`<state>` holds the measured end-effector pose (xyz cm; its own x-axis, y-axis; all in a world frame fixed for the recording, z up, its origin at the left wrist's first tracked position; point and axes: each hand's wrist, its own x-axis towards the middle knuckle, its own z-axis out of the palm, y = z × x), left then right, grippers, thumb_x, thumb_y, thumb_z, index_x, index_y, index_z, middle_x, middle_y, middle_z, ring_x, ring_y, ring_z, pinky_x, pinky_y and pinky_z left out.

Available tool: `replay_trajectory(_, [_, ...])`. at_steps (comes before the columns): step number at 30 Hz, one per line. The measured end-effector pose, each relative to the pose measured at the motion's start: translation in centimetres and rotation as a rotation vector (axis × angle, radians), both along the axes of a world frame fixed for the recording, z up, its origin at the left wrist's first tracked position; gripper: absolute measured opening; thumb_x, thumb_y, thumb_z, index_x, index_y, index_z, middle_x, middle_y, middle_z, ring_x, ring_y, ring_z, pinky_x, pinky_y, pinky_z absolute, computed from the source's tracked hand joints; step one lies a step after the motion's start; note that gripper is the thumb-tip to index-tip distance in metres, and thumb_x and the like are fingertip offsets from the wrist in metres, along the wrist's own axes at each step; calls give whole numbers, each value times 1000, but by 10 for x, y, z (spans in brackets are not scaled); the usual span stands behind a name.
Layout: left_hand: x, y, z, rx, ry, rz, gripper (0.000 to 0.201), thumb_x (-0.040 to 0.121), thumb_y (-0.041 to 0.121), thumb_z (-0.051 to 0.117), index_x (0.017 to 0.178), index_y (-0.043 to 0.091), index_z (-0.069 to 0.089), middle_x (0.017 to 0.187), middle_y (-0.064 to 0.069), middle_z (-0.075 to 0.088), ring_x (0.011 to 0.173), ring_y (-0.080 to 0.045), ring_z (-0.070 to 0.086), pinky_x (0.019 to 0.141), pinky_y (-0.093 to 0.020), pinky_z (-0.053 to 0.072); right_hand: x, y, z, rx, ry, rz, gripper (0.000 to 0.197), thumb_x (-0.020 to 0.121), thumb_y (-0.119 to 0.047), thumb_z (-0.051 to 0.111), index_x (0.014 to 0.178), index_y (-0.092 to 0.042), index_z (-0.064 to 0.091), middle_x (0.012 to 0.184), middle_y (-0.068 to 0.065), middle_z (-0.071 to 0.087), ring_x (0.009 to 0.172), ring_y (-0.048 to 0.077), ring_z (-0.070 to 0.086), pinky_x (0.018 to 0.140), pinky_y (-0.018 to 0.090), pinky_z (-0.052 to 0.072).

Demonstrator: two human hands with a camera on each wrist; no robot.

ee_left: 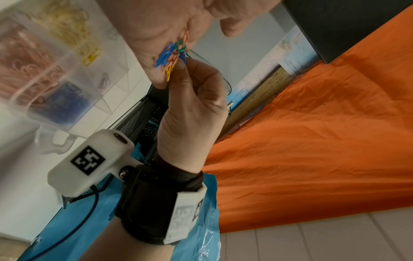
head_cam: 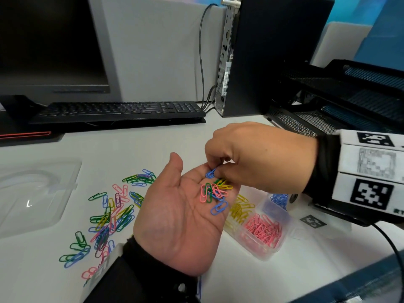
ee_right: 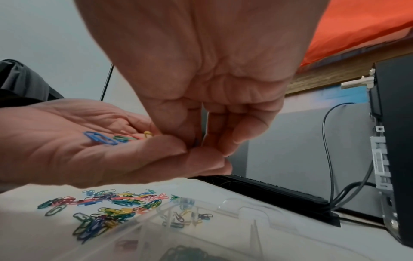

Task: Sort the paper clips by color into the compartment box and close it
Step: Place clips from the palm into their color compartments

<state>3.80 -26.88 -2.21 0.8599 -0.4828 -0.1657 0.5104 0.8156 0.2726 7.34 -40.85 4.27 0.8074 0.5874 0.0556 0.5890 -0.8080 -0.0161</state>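
Note:
My left hand [head_cam: 181, 215] is held palm up above the table, with a small bunch of pink, green, yellow and blue clips [head_cam: 215, 193] lying near its fingers. My right hand [head_cam: 215, 170] reaches down onto that bunch and pinches one blue paper clip [head_cam: 210, 172] between thumb and fingertips. The clear compartment box [head_cam: 267, 253] stands open below and to the right, holding pink clips [head_cam: 262, 230], yellow clips [head_cam: 238, 212] and blue clips [head_cam: 278, 199] in separate cells. A loose mixed pile [head_cam: 113, 213] lies on the table to the left. In the right wrist view the bunch [ee_right: 100, 138] rests on the left palm [ee_right: 67, 150].
A clear plastic lid [head_cam: 32, 193] lies at the left of the white table. Behind are a black keyboard [head_cam: 118, 111], a monitor [head_cam: 50, 44], a computer tower [head_cam: 269, 53] with cables, and black mesh trays [head_cam: 341, 95] at the right.

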Motion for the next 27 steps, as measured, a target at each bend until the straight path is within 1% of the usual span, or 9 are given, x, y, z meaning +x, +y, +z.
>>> replay_trajectory(3, [0, -1, 2, 25, -7, -7, 77, 96, 50, 34, 136, -15, 40, 146, -23, 37, 138, -28, 32, 117, -41, 24, 1, -2, 0, 36, 21, -9, 4, 85, -28, 62, 83, -25, 61, 83, -8, 59, 84, 16, 56, 76, 39, 48])
replay_trajectory(8, [2, -5, 6, 53, -27, -27, 75, 97, 51, 33, 134, -14, 44, 145, -27, 36, 136, -32, 37, 112, -44, 35, 0, -6, 2, 130, 83, -53, 7, 81, -28, 66, 80, -26, 60, 80, -8, 62, 76, 8, 57, 70, 36, 50])
replay_trajectory(12, [4, -11, 11, 102, -56, -54, 74, 97, 52, 33, 134, -11, 46, 141, -28, 42, 131, -33, 45, 109, -42, 38, -2, -8, 4, 163, 91, -72, 9, 80, -26, 67, 78, -24, 59, 75, -8, 61, 68, 4, 55, 62, 26, 47])
replay_trajectory(14, [4, -16, 13, 116, -74, -64, 73, 97, 52, 33, 129, -12, 50, 133, -29, 51, 126, -34, 51, 97, -47, 46, -3, -12, 6, 189, 100, -89, 10, 79, -23, 68, 76, -23, 59, 71, -8, 60, 66, 4, 55, 56, 21, 44])
replay_trajectory(16, [3, -21, 14, 115, -82, -68, 73, 97, 51, 33, 125, -13, 52, 128, -30, 55, 122, -33, 55, 89, -51, 48, -3, -17, 8, 236, 115, -101, 11, 78, -19, 70, 73, -21, 60, 67, -6, 61, 63, 4, 55, 54, 20, 43])
replay_trajectory(19, [2, -30, 14, 101, -64, -57, 72, 97, 50, 35, 123, -14, 54, 124, -28, 59, 115, -30, 59, 91, -52, 47, -3, -28, 9, 303, 140, -131, 13, 76, -15, 72, 71, -20, 61, 67, -6, 62, 58, 3, 54, 50, 16, 41])
replay_trajectory(22, [2, -40, 13, 85, -34, -63, 72, 97, 49, 36, 123, -15, 54, 122, -29, 61, 117, -33, 59, 93, -52, 45, -6, -39, 11, 329, 162, -159, 15, 75, -15, 73, 69, -19, 61, 71, -10, 63, 57, 4, 54, 50, 17, 42])
replay_trajectory(25, [1, -48, 12, 110, -20, -78, 73, 97, 50, 35, 126, -15, 50, 123, -32, 59, 118, -37, 59, 93, -53, 45, -10, -54, 16, 366, 183, -177, 15, 75, -13, 74, 69, -17, 61, 68, -4, 65, 56, 13, 55, 49, 22, 42])
replay_trajectory(27, [1, -50, 11, 161, 11, -72, 71, 97, 50, 38, 128, -13, 48, 119, -33, 61, 112, -41, 62, 93, -51, 48, -12, -69, 19, 414, 173, -194, 15, 75, -10, 74, 69, -17, 62, 61, -2, 63, 50, 10, 50, 45, 18, 39])
